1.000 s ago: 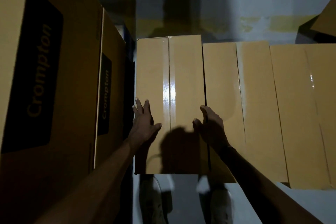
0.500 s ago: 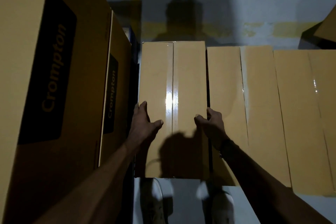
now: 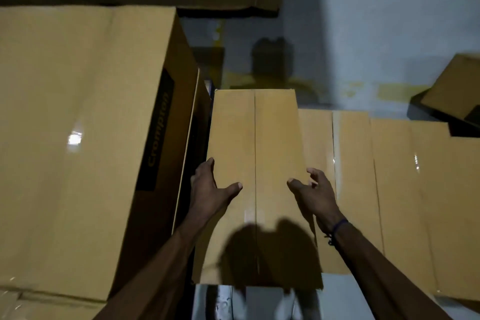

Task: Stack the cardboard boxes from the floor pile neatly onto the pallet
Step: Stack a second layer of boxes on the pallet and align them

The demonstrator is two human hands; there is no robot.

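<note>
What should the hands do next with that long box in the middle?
Probably lift it clear. The left hand and right hand grip the long box by its sides, and it already sits higher than the neighbouring box.

Tan-brown cardboard box [image 3: 259, 163], plain, one dark seam lengthwise; the large box [image 3: 78, 138] tan with a black panel [image 3: 155, 132] lettered brown; floor [image 3: 376, 34] pale grey, yellow-patched; wristband [image 3: 337, 226] blue.

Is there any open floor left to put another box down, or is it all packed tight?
Bare floor lies beyond the box row. By the tall printed box it's crowded: only a narrow dark slot beside the held box.
</note>
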